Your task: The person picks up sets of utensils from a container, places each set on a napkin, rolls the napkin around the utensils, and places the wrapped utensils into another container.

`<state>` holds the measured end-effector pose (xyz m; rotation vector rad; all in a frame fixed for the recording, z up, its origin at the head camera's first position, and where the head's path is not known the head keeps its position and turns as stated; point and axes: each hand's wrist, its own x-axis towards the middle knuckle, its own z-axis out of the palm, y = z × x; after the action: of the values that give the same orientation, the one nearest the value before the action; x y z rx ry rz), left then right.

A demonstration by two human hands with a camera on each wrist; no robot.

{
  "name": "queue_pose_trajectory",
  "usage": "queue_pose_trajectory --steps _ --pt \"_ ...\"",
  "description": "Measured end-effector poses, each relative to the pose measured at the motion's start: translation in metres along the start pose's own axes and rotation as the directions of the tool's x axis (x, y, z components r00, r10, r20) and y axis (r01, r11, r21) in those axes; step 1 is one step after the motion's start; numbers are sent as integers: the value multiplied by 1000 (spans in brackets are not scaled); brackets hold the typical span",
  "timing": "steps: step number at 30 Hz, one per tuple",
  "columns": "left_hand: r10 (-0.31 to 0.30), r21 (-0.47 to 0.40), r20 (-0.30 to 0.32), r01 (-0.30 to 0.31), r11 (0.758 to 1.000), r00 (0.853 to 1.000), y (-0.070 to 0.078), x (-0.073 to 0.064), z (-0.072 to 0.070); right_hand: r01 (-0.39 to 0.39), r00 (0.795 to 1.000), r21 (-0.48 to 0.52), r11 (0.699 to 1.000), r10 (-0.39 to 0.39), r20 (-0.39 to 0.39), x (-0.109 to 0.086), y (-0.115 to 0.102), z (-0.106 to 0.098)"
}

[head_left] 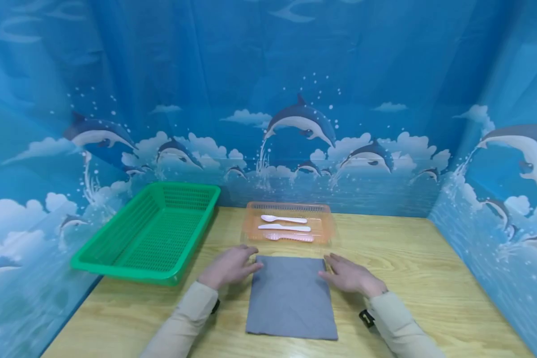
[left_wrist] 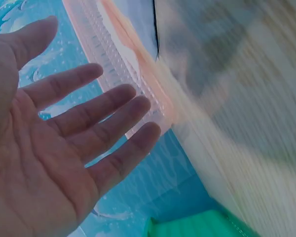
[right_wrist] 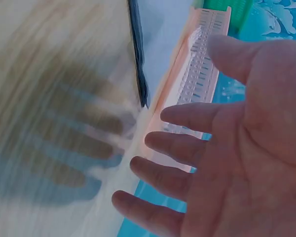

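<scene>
A grey cloth lies flat on the wooden table in the head view. Beside its far left corner is my left hand, thumb toward the cloth's edge. My right hand mirrors it at the far right corner, its thumb overlapping the edge in this view. Both wrist views show bare palms: the left hand and the right hand have extended, spread fingers with nothing in them. Beyond the cloth, an orange basket holds a white spoon, a white knife and a white fork.
A large green basket stands at the left of the table. Blue curtains printed with dolphins enclose the table at the back and on both sides. The orange basket sits near the back edge.
</scene>
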<state>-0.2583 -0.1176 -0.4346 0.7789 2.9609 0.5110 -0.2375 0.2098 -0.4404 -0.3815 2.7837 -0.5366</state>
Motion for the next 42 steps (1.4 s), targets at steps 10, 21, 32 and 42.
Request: queue_pose_trajectory --steps 10,21,32,42 --pt "16 70 158 -28 997 987 18 -1 12 160 984 -55 986 -164 -76 9 -8 10" --pt "-5 110 214 -19 994 977 24 -5 21 178 983 -89 980 -182 -33 9 -9 14" --pt "-23 54 236 11 998 971 20 -6 12 254 964 -69 965 -258 -66 3 5 6" --pt "3 81 222 -21 996 975 18 -4 12 248 969 -30 968 -248 4 2 8 4"
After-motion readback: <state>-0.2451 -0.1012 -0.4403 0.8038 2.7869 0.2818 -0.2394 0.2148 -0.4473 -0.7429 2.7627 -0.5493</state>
